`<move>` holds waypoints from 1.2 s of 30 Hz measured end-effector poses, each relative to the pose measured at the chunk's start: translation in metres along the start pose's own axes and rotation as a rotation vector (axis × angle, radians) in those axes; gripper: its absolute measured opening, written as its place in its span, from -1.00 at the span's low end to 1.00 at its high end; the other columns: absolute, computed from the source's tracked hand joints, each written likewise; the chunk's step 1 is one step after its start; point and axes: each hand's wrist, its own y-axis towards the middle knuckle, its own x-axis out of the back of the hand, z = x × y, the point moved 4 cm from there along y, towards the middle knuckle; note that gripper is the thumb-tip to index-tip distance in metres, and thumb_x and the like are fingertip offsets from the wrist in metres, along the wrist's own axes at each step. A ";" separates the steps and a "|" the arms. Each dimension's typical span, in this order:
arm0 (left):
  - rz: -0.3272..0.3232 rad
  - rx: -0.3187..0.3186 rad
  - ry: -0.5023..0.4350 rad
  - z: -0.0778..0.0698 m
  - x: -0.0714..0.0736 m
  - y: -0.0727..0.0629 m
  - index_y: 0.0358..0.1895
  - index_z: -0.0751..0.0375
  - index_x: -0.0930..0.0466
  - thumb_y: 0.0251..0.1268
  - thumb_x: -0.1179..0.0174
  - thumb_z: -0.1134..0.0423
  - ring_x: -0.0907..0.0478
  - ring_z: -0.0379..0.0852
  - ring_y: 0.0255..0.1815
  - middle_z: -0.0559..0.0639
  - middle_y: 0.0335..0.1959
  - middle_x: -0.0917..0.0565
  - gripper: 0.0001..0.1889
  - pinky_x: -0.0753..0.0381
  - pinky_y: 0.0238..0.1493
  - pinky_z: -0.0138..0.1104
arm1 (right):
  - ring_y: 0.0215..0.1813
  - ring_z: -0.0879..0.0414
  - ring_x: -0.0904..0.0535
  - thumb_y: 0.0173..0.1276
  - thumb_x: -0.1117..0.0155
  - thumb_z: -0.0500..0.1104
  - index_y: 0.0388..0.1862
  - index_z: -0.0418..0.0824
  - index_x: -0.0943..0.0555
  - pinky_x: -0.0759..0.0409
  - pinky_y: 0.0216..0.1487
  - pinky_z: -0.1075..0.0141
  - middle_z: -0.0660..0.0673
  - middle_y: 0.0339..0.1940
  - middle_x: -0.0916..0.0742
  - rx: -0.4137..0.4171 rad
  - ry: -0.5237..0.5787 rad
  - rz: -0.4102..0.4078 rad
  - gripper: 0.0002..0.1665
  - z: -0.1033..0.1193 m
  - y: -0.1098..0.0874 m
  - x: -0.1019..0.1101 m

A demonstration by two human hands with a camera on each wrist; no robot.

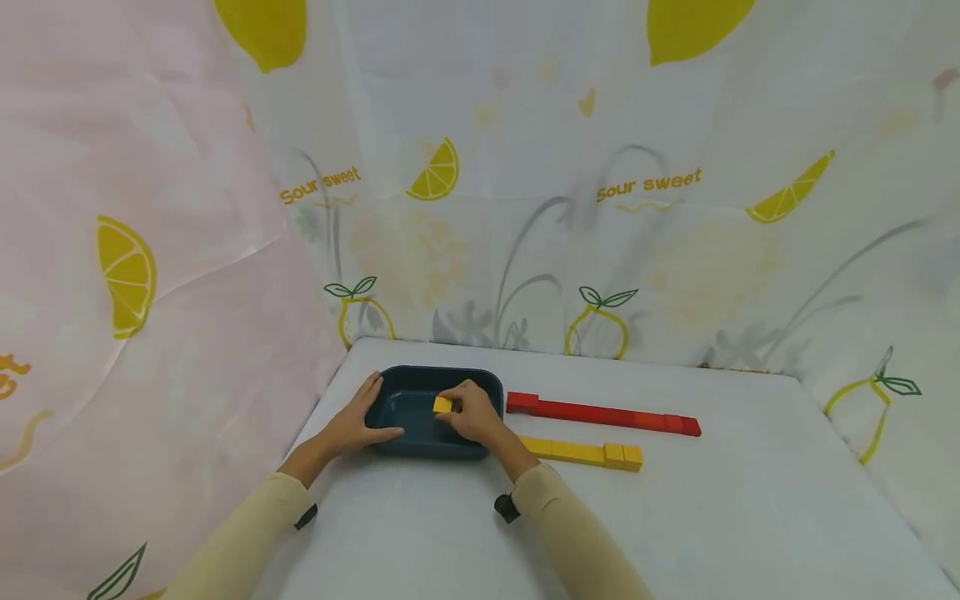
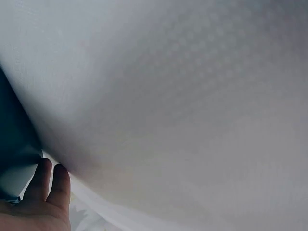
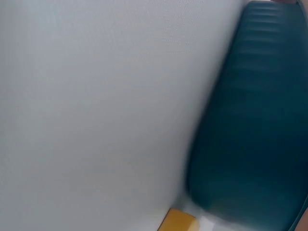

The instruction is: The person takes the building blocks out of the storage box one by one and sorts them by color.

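Note:
A dark teal rectangular tray (image 1: pixel 405 425) lies on the white-covered table, its open side up. My left hand (image 1: pixel 348 427) rests against its left end. The fingers lie straight along the rim, and the thumb reaches over the front left corner. Two of its fingers (image 2: pixel 59 190) show beside the tray's outer wall (image 2: pixel 17 130) in the left wrist view. Over the tray's inside, my right hand (image 1: pixel 476 415) pinches a small yellow block (image 1: pixel 442 405) between thumb and fingertips. The right wrist view shows mainly the tray's outer side (image 3: pixel 250 125).
Right of the tray runs a row of red blocks (image 1: pixel 600 413). Nearer to me lies a row of yellow blocks (image 1: pixel 577 452), whose left end is hidden by the right wrist. Lemon-print cloth (image 1: pixel 487 250) hangs behind the table, and pinkish cloth (image 1: pixel 187 375) at the left.

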 end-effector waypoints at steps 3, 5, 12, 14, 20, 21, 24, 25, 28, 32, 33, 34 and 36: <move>0.007 0.008 0.002 0.000 0.000 0.001 0.61 0.20 0.28 0.05 -0.35 -0.32 0.15 0.28 0.62 0.16 0.65 0.27 0.26 -0.03 0.47 0.28 | -0.32 0.21 -0.44 0.24 -0.47 -0.17 0.06 -0.21 -0.71 -0.51 -0.28 0.47 -0.12 -0.12 -0.59 0.009 -0.038 0.019 -0.61 0.001 0.000 0.000; 0.002 0.012 0.005 0.000 0.001 0.002 0.61 0.19 0.28 0.04 -0.35 -0.33 0.15 0.28 0.62 0.16 0.65 0.26 0.27 -0.03 0.47 0.29 | -0.31 0.21 -0.43 0.25 -0.47 -0.16 0.06 -0.22 -0.71 -0.51 -0.26 0.48 -0.11 -0.14 -0.59 0.029 -0.057 0.034 -0.60 0.002 0.000 0.000; -0.024 -0.012 0.007 -0.004 0.003 0.008 0.61 0.20 0.24 0.04 -0.36 -0.32 0.13 0.28 0.61 0.15 0.65 0.24 0.26 -0.05 0.47 0.28 | -0.26 0.18 -0.43 0.26 -0.45 -0.17 0.05 -0.25 -0.71 -0.52 -0.23 0.45 -0.10 -0.20 -0.57 0.064 -0.025 -0.006 -0.62 0.006 -0.003 0.008; -0.012 -0.014 0.001 -0.005 0.001 0.008 0.61 0.20 0.24 0.04 -0.36 -0.30 0.14 0.27 0.62 0.16 0.65 0.25 0.25 -0.05 0.47 0.27 | -0.28 0.19 -0.43 0.25 -0.46 -0.17 0.04 -0.24 -0.71 -0.50 -0.24 0.46 -0.09 -0.21 -0.57 0.065 -0.024 -0.003 -0.62 0.005 -0.006 0.009; -0.003 -0.004 -0.006 -0.005 -0.003 0.007 0.61 0.19 0.25 0.03 -0.36 -0.32 0.14 0.28 0.62 0.14 0.65 0.25 0.26 -0.05 0.47 0.28 | -0.29 0.21 -0.42 0.25 -0.46 -0.15 0.05 -0.22 -0.71 -0.49 -0.26 0.49 -0.06 -0.21 -0.55 0.116 -0.039 0.032 -0.61 0.014 -0.014 0.014; -0.005 -0.009 -0.007 -0.005 -0.003 0.007 0.61 0.20 0.25 0.04 -0.36 -0.32 0.14 0.29 0.61 0.15 0.65 0.25 0.26 -0.06 0.46 0.29 | -0.29 0.21 -0.41 0.25 -0.46 -0.15 0.05 -0.22 -0.71 -0.49 -0.27 0.49 -0.06 -0.21 -0.55 0.128 -0.042 0.036 -0.61 0.017 -0.016 0.016; -0.006 -0.013 -0.013 -0.005 -0.003 0.006 0.61 0.19 0.23 0.04 -0.35 -0.32 0.13 0.28 0.61 0.14 0.65 0.25 0.25 -0.07 0.46 0.28 | -0.30 0.22 -0.40 0.24 -0.47 -0.15 0.04 -0.22 -0.71 -0.48 -0.30 0.50 -0.05 -0.23 -0.54 0.160 -0.060 0.056 -0.61 0.024 -0.023 0.020; -0.004 -0.017 -0.018 -0.005 -0.003 0.005 0.61 0.20 0.23 0.05 -0.36 -0.31 0.14 0.29 0.61 0.15 0.65 0.25 0.25 -0.06 0.46 0.28 | -0.30 0.22 -0.40 0.24 -0.47 -0.15 0.04 -0.22 -0.71 -0.48 -0.31 0.49 -0.04 -0.24 -0.54 0.167 -0.066 0.063 -0.61 0.027 -0.026 0.022; -0.003 -0.021 -0.021 -0.004 -0.002 0.003 0.61 0.20 0.22 0.05 -0.36 -0.30 0.13 0.28 0.61 0.14 0.65 0.25 0.23 -0.07 0.46 0.28 | -0.30 0.22 -0.40 0.23 -0.48 -0.15 0.03 -0.22 -0.71 -0.47 -0.33 0.49 -0.03 -0.26 -0.53 0.183 -0.079 0.078 -0.61 0.034 -0.035 0.027; -0.014 -0.022 -0.014 -0.001 0.000 0.001 0.61 0.20 0.20 0.05 -0.36 -0.30 0.11 0.27 0.61 0.14 0.65 0.24 0.23 -0.09 0.46 0.27 | -0.29 0.20 -0.41 0.22 -0.48 -0.15 0.02 -0.21 -0.71 -0.48 -0.34 0.48 -0.02 -0.27 -0.53 0.193 -0.067 0.085 -0.62 0.041 -0.044 0.033; -0.017 -0.021 -0.016 -0.001 0.001 0.000 0.61 0.20 0.20 0.04 -0.37 -0.30 0.11 0.27 0.61 0.14 0.65 0.24 0.23 -0.09 0.46 0.28 | -0.29 0.20 -0.41 0.23 -0.48 -0.15 0.02 -0.21 -0.71 -0.49 -0.34 0.48 -0.02 -0.27 -0.53 0.191 -0.064 0.088 -0.62 0.041 -0.045 0.035; -0.018 -0.020 -0.022 0.000 0.001 0.000 0.61 0.20 0.19 0.04 -0.37 -0.29 0.12 0.27 0.61 0.14 0.65 0.24 0.23 -0.09 0.46 0.27 | -0.28 0.19 -0.41 0.23 -0.48 -0.15 0.02 -0.21 -0.71 -0.49 -0.33 0.48 -0.02 -0.27 -0.53 0.186 -0.060 0.093 -0.62 0.040 -0.047 0.037; -0.020 -0.023 -0.027 0.000 0.001 -0.001 0.61 0.22 0.18 0.05 -0.37 -0.28 0.12 0.27 0.61 0.15 0.65 0.24 0.22 -0.09 0.46 0.27 | -0.27 0.18 -0.42 0.23 -0.48 -0.16 0.02 -0.21 -0.70 -0.51 -0.33 0.47 -0.01 -0.26 -0.53 0.169 -0.050 0.098 -0.62 0.035 -0.050 0.041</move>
